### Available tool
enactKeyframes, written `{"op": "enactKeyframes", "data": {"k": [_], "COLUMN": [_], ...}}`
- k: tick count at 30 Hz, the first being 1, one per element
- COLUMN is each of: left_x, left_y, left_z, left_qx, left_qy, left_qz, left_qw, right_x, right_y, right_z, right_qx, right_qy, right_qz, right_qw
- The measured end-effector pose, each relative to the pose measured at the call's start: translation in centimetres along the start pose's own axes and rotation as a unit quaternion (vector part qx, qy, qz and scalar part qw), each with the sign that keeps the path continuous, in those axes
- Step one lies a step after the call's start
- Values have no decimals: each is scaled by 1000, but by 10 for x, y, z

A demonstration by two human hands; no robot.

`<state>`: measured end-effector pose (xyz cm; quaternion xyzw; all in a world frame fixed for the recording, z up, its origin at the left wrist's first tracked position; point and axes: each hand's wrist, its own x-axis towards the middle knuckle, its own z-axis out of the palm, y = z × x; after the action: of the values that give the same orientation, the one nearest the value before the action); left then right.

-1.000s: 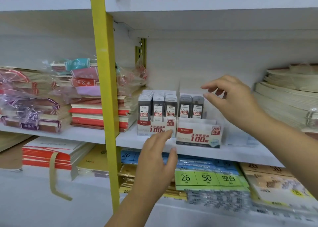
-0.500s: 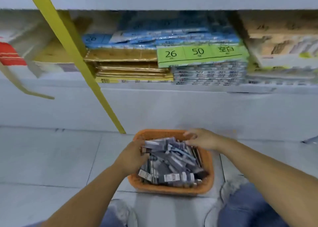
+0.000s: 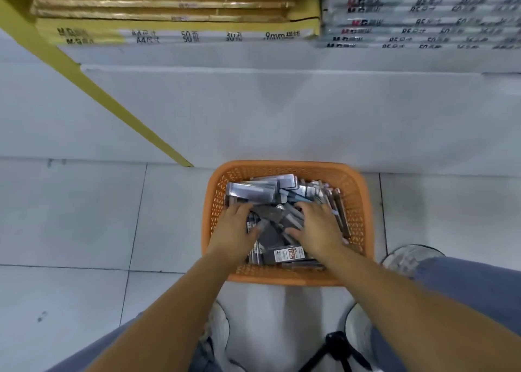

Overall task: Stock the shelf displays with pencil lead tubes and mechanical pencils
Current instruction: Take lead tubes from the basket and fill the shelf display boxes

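Left hand point(image 3: 236, 230), right hand point(image 3: 319, 230) among lead tubes point(image 3: 253, 192) (orange basket point(image 3: 358, 202))

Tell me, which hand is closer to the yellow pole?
Left. The left hand rests in the orange basket, right of the yellow pole; the right hand lies farther right in it.

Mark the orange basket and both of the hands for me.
Orange basket point(image 3: 357, 202): head view, on its right mesh wall.
Left hand point(image 3: 234, 230): head view, on the back of the hand.
Right hand point(image 3: 320, 230): head view, on the back of the hand.
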<state>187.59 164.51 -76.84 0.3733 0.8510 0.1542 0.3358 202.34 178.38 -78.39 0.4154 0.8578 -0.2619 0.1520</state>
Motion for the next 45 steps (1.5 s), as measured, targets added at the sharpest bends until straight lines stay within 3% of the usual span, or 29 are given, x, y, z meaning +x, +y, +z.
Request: {"op": "enactKeyframes", "data": {"k": [6,9,15,21,24,29,33,36,38,40,43,45], "left_x": [25,31,23,-7,-21,-41,-66,-84,-95,-108,-123,-129], "left_y": [3,3,7,18,30,71,106,125,135,143,158,166], "left_z": [7,8,0,-16,-30,-65,-89,-104,-114,-124,-140,-154], "left_qx": [58,69,47,-147,-333,-459,-477,-538,-611,-631,-588,-550], "left_qy": [8,18,80,123,84,26,-16,-60,-108,-136,-123,-97], "left_qz": [34,35,66,-31,-79,-29,15,13,23,52,95,109], "left_qw": [998,997,994,981,936,888,879,840,784,762,794,822], "right_x": [12,9,-3,-9,-19,-57,-93,-115,-126,-135,-146,-151], "right_y": [6,13,34,28,14,-21,-55,-78,-89,-95,-102,-106], "right_z": [-9,-20,-44,-78,-105,-149,-175,-186,-192,-199,-214,-228], "right_qx": [-7,62,258,412,486,610,686,706,709,702,683,634], "right_qy": [-56,-71,-72,-3,29,31,38,60,81,98,100,118], "right_qz": [-32,-32,74,102,82,14,-47,-67,-81,-95,-121,-149], "right_qw": [998,995,961,906,870,792,725,702,696,699,713,750]}}
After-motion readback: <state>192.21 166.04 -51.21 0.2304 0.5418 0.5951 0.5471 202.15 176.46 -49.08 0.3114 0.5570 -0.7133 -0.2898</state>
